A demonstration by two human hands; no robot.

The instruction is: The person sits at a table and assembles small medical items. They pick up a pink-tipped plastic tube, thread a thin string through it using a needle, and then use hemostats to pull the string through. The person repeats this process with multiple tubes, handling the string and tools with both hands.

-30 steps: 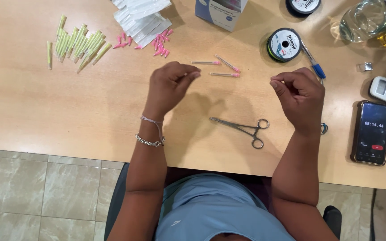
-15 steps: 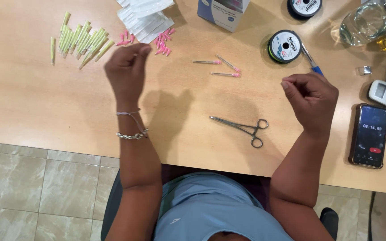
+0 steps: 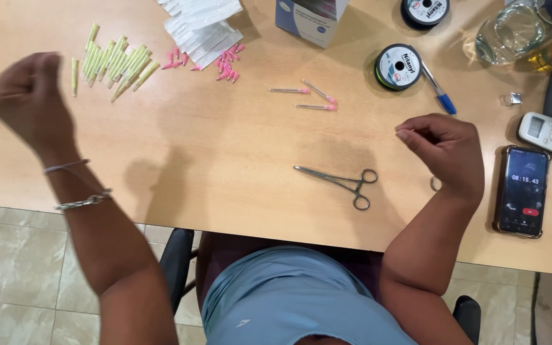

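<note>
Head view: our left hand (image 3: 30, 96) has swung far out to the left over the last second, from near the middle of the counter (image 3: 225, 166) to beyond its left edge, fist closed; we cannot tell what it pinches, since no thread shows. Our right hand (image 3: 445, 150) has stayed just right of the hemostat forceps (image 3: 343, 182), fingers curled with thumb and forefinger pinched together. That widening gap reads as a fine line being drawn taut between our hands. Three pink-hubbed needles (image 3: 308, 99) lie beyond, near the thread spool (image 3: 398, 66).
</note>
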